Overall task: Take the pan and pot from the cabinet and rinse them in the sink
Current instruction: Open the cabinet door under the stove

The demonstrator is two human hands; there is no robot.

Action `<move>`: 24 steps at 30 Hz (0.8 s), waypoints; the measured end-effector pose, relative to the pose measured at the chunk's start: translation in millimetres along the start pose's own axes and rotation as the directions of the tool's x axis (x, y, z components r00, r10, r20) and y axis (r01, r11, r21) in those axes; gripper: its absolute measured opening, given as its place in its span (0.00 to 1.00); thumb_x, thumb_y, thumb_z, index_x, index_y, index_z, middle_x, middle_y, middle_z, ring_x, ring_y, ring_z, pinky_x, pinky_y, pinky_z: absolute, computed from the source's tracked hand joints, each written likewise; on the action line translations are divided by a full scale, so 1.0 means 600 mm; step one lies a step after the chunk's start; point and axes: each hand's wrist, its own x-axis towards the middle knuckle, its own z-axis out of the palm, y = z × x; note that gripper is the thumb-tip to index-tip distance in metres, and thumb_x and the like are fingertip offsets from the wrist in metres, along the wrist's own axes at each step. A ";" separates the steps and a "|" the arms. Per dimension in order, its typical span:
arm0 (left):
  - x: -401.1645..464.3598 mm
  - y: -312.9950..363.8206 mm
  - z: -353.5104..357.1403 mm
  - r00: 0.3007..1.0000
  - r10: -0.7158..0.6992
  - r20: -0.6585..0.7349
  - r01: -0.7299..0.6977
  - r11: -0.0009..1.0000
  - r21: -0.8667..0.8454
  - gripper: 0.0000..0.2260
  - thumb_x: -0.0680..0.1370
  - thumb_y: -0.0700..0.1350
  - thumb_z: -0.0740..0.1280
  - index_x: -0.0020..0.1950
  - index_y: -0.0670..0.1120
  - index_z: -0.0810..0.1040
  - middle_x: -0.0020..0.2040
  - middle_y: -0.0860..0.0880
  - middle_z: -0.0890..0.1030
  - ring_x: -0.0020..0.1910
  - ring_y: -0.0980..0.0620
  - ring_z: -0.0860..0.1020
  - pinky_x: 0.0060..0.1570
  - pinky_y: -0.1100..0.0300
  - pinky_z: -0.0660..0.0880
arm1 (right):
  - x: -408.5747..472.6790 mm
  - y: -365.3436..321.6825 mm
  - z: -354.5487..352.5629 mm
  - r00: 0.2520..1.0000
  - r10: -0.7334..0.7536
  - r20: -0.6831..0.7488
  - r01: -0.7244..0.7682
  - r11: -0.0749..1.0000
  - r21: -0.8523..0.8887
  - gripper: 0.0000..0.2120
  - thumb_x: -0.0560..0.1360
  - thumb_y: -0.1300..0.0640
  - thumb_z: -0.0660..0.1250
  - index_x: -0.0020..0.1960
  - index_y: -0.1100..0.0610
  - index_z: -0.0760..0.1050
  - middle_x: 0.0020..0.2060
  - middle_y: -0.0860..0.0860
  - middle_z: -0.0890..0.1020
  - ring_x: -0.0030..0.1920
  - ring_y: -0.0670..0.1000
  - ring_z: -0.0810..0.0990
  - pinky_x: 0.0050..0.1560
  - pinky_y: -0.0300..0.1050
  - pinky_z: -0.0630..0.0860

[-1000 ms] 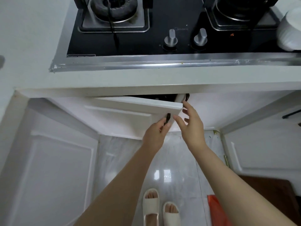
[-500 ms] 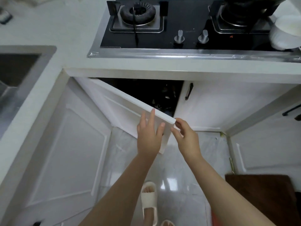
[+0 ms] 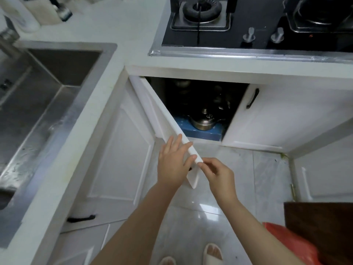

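The left hand (image 3: pixel 174 165) is lying with straight fingers over the cabinet door (image 3: pixel 164 121) edge at frame centre, the right hand (image 3: pixel 215 174) pinching its corner. Opening step: the steel pot (image 3: pixel 203 121) is sitting inside, centre-right; the pan is impossible to make out in the dark. Next, a reach inside; the sink (image 3: pixel 63 81) is waiting at left.

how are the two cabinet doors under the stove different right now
The left cabinet door is swung wide open; the right cabinet door is closed. The left hand and right hand hold the left door's edge; nothing touches the right door. The right door's black handle shows; the left door's is mostly hidden. Both are white panelled doors.
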 end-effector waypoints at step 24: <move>-0.103 -0.240 -0.209 0.999 0.028 -0.023 -0.011 0.849 0.528 0.32 0.78 0.52 0.63 0.78 0.50 0.53 0.78 0.40 0.45 0.77 0.41 0.40 0.75 0.44 0.38 | -0.098 -0.077 0.335 0.932 0.206 0.298 -0.290 0.918 0.270 0.09 0.73 0.62 0.70 0.53 0.59 0.80 0.46 0.52 0.84 0.46 0.44 0.82 0.46 0.27 0.75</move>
